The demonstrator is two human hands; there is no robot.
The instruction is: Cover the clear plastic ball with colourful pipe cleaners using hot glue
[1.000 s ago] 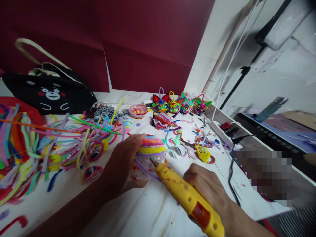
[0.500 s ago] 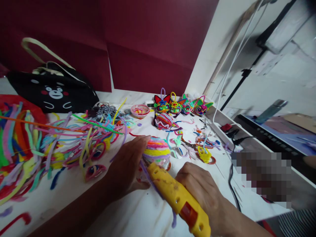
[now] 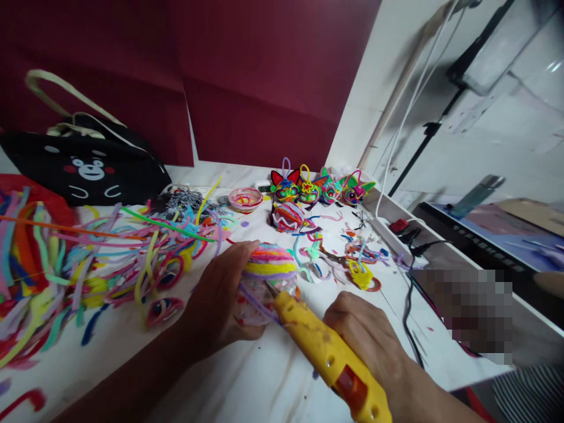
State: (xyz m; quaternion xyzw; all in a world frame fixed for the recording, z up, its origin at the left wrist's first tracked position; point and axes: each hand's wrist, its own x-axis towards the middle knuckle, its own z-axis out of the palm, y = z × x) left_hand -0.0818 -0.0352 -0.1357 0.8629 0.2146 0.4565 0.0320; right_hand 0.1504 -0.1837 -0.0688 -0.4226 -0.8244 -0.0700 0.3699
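My left hand (image 3: pixel 222 288) is closed around the left side of a rounded form (image 3: pixel 271 267) wound with pink, orange, yellow and lavender pipe cleaners; its lower part is bare and looks clear. A loose lavender pipe cleaner (image 3: pixel 258 302) trails from its left side toward the lower right. My right hand (image 3: pixel 363 326) grips a yellow hot glue gun (image 3: pixel 324 346) with a red window, its fingers partly hidden behind the body. The metal nozzle (image 3: pixel 271 288) points at the bare part just under the lavender row; whether it touches cannot be told.
Loose pipe cleaners (image 3: pixel 101 264) cover the table's left side. Behind stand a black bag (image 3: pixel 88 167), a pink bowl (image 3: pixel 245 200), a striped ball (image 3: pixel 291 217) and several cat-faced ornaments (image 3: pixel 311 189). Scissors (image 3: pixel 332 257) lie among scraps. A black cable (image 3: pixel 408 317) runs down the right.
The glue gun has drawn back a little to the lower right, so its nozzle now shows. The wrapped form has tilted slightly in my left hand. The whole view has shifted slightly.
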